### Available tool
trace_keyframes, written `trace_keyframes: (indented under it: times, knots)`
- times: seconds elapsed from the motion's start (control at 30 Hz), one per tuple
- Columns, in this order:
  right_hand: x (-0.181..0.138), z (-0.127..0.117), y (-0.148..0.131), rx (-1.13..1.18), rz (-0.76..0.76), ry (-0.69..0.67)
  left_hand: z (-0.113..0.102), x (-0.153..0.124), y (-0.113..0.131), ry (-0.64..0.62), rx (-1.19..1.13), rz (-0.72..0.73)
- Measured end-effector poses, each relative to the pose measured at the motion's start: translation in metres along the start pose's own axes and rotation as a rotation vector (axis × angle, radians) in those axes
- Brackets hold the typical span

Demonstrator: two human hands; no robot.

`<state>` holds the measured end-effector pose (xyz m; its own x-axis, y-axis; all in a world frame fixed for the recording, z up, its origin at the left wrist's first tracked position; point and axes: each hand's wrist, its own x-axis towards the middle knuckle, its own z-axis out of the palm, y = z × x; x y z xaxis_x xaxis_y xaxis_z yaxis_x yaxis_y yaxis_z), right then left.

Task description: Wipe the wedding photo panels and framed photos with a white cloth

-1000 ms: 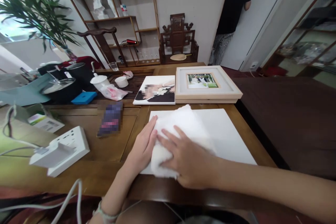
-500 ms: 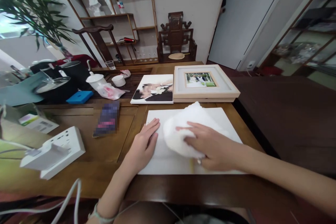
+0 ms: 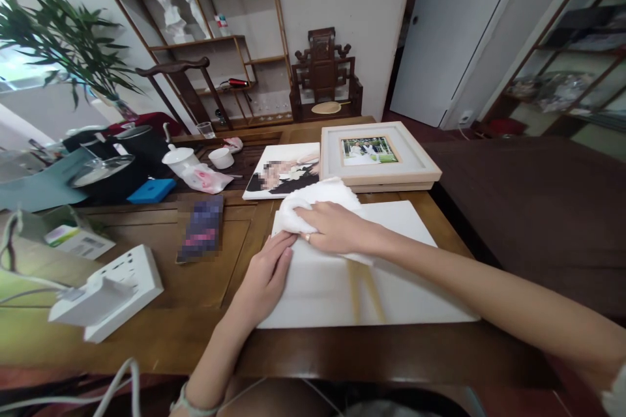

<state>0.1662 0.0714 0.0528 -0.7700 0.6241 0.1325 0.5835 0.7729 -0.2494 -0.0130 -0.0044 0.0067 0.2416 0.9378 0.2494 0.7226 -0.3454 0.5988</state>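
A white rectangular panel (image 3: pixel 317 300) lies flat on the wooden table near its front edge, with two yellowish strips (image 3: pixel 366 292) on its surface. My right hand (image 3: pixel 332 227) grips a bunched white cloth (image 3: pixel 317 195) and presses it onto the panel's far left part. My left hand (image 3: pixel 267 273) rests on the panel's left edge, fingers stretched out and lying flat, their tips close to the cloth. Part of the panel is hidden under the cloth and my right forearm.
Behind the panel lie a photo print panel (image 3: pixel 278 172) and a framed photo (image 3: pixel 379 172). A white power strip (image 3: pixel 127 287), a blurred dark packet (image 3: pixel 201 231), a blue box (image 3: pixel 151 190), a white cup (image 3: pixel 221 158) and a black pot (image 3: pixel 107 176) stand to the left.
My right hand has moved the cloth left and away from me, toward the panel's far left corner. Both yellowish strips now show. My left hand stays nearly in place.
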Motion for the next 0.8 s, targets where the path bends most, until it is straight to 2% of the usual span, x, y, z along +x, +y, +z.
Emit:
trace_keyframes:
  times: [0.3,0.43,0.53,0.8]
  knots:
    - [-0.101,-0.025,0.046,-0.084,0.312,-0.039,0.004,0.000,-0.005,0.012,-0.010,-0.003]
    - [-0.119,-0.033,0.056,-0.075,0.431,-0.043,0.005,0.000,-0.005,0.016,-0.003,0.000]
    - [-0.099,-0.032,0.048,-0.052,0.330,-0.033,0.005,0.000,-0.004,0.021,-0.003,0.000]
    - [0.014,-0.016,0.005,0.071,0.063,-0.053,0.002,0.000,-0.002,0.019,0.005,-0.007]
